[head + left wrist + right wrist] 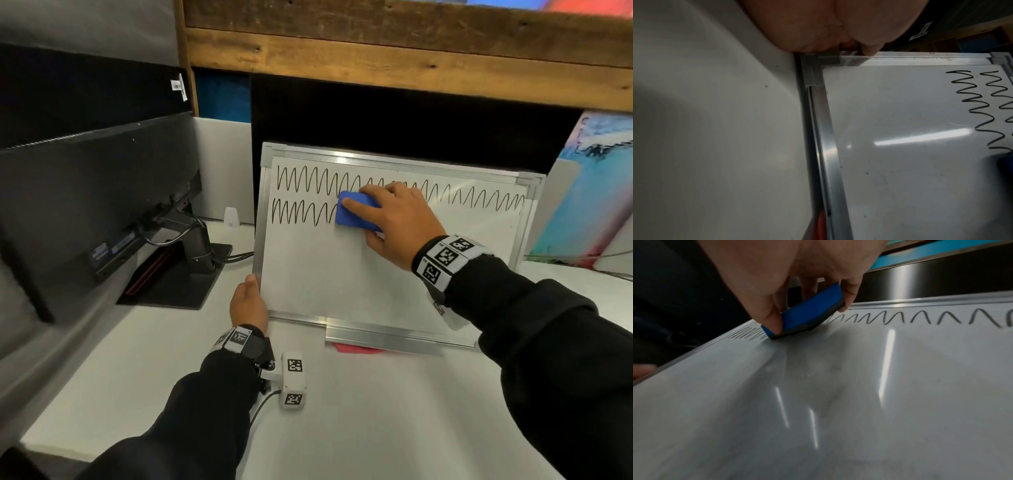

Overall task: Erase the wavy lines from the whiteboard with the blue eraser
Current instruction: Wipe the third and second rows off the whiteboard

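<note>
Wavy lines [308, 180] run in two rows along the whiteboard's [342, 274] far part. My right hand [394, 219] clamps the blue eraser [356, 214] against the lower row, while my left hand [248, 303] pinches the near-left frame corner.

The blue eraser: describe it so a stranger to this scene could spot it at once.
Find the silver-framed whiteboard propped on the white desk. The right hand grips the blue eraser against its upper half, at the end of the lower wavy line. It is the board's only solid blue block, with a dark felt underside.
</note>
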Tool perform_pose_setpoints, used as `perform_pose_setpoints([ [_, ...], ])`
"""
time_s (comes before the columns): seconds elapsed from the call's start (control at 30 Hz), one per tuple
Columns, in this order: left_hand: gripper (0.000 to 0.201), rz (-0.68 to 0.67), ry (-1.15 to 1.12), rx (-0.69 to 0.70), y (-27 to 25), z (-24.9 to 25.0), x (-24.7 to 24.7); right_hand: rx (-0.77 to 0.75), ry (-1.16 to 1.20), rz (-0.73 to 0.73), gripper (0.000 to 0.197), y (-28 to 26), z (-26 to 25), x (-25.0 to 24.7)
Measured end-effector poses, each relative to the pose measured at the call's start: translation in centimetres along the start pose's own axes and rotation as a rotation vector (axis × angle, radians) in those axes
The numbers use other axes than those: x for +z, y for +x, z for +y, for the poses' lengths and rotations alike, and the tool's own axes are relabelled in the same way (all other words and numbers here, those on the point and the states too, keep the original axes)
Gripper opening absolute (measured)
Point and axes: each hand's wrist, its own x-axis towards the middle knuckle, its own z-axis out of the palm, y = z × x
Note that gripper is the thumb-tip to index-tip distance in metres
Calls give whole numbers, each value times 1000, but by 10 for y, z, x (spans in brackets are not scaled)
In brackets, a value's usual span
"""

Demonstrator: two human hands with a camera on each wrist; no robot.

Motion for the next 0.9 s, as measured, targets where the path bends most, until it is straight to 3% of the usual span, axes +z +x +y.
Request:
perform_pose_setpoints([
  [0.1, 50, -1, -1, 7, -1, 1, 0, -101, -46, -50, 55, -2, -4, 4],
  [0.2, 50, -4, -8, 5, -1, 0, 0, 1, 4, -16, 54, 3, -5, 1],
  [0.3, 49, -5, -17, -4, 0, -1, 0, -129, -34, -54, 54, 4, -11, 6],
  [0.43, 48, -3, -36, -16, 0, -1, 0, -26, 6, -22, 55, 11, -9, 1],
  [0.53, 48, -7, -44, -24, -1, -1, 0, -136, -28, -53, 55, 11, -17, 6],
  [0.67, 47, -11, -53, -23, -1, -1, 0, -26, 8, -11, 54, 18, -14, 4],
  [0.77, 46, -13, -55, -22, -1, -1, 0, -184, -44, -55, 54, 14, -26, 12],
  [0.9, 48, -18, -45, -22, 1, -3, -1, -37, -2, 4, 54, 21, -22, 6],
])
